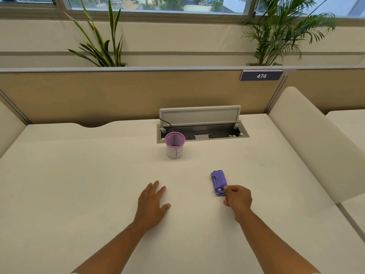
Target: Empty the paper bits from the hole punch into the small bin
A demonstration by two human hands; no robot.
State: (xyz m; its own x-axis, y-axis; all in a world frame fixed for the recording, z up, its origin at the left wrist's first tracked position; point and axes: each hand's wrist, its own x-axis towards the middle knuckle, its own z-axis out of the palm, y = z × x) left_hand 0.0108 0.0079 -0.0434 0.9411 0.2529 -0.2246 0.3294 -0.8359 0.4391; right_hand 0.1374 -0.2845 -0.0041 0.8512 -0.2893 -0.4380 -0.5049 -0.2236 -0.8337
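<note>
Right grip (238, 197): fingertips pinching the near end of one purple hole punch (218, 182), which lies flat on the surface (79, 175). Left grip (153, 202): fingers spread, palm down on the surface, holding nothing. One small bin (175, 145), pink-rimmed, stands upright farther back, well apart from the punch.
</note>
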